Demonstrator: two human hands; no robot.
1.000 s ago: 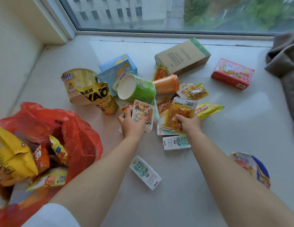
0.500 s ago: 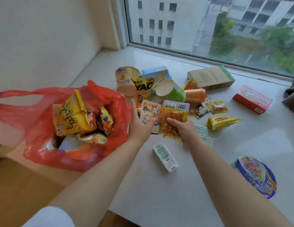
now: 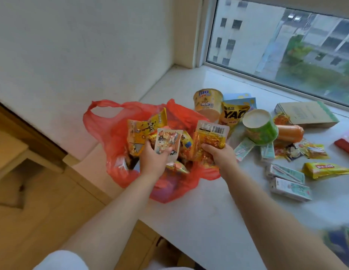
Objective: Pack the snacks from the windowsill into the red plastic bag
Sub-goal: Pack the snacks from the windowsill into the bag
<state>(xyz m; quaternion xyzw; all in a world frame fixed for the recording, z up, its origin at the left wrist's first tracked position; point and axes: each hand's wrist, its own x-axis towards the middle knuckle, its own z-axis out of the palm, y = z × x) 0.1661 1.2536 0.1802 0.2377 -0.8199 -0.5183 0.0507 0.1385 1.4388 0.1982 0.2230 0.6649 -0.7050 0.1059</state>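
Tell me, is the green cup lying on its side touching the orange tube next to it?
Touching. In the head view the green cup lies on its side with its wall pressed against the end of the orange tube; no strip of windowsill shows between them.

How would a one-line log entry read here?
left hand: holds cartoon packet | right hand: holds orange snack packet | both over red plastic bag

Both forearms reach forward, left hand (image 3: 153, 159) and right hand (image 3: 220, 155) each with fingers curled, gripping.
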